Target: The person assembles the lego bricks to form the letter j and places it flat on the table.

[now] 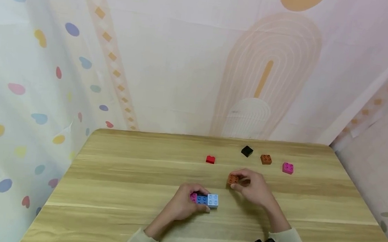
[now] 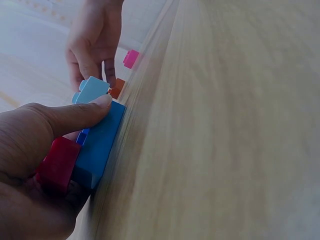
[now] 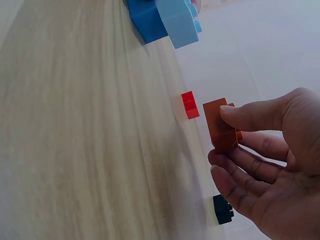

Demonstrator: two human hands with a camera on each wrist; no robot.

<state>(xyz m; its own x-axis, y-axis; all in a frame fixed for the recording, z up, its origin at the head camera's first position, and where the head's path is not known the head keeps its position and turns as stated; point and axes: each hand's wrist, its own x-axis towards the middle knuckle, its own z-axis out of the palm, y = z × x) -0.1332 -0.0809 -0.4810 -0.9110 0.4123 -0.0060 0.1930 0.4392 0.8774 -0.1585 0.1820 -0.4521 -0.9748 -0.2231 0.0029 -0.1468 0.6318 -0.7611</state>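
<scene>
My left hand (image 1: 183, 204) grips a joined set of toy building bricks just above or on the table. In that set, a light blue brick (image 1: 213, 200) and a pink brick (image 1: 193, 197) sit on top of a longer blue brick (image 2: 104, 142), whose studs show between them. My left thumb lies along the near side of the set. To the right and a little farther back, my right hand (image 1: 254, 187) pinches an orange-brown brick (image 3: 219, 125) between thumb and fingers, apart from the set. Fingers partly cover the pink brick.
Beyond the hands on the wooden table (image 1: 124, 168) lie a small red brick (image 1: 210, 159), a black brick (image 1: 247, 151), another orange-brown brick (image 1: 266, 159) and a bright pink brick (image 1: 288, 168). A patterned curtain (image 1: 184, 78) hangs behind the table's far edge.
</scene>
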